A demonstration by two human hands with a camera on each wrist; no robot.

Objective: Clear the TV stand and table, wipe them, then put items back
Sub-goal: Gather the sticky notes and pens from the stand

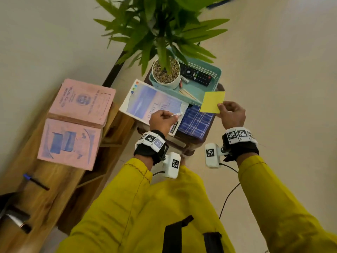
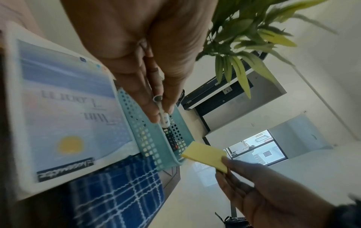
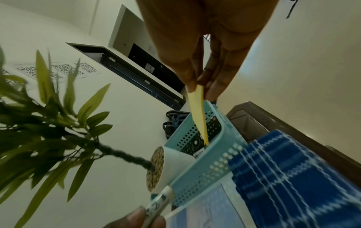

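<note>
My right hand [image 1: 230, 113] pinches a yellow sticky-note pad [image 1: 212, 102] by its corner, just over the near right corner of a teal basket [image 1: 215, 73]. In the right wrist view the pad [image 3: 198, 114] hangs edge-on above the basket [image 3: 197, 171]. My left hand [image 1: 162, 121] grips a white pen [image 1: 176, 115] over a pale blue book [image 1: 151, 101]; the left wrist view shows the pen [image 2: 163, 118] between thumb and fingers. The basket holds a potted plant [image 1: 166, 72] and a black remote [image 1: 197, 74]. A blue checked cloth [image 1: 196, 122] lies on the small dark table [image 1: 184, 143].
A wooden TV stand [image 1: 54, 189] on the left carries an open pink book [image 1: 76, 121] and a black pen with blue cap [image 1: 36, 181]. Dark objects sit at its near left end. Pale floor [image 1: 282, 88] spreads to the right. Plant leaves [image 1: 164, 24] overhang the basket.
</note>
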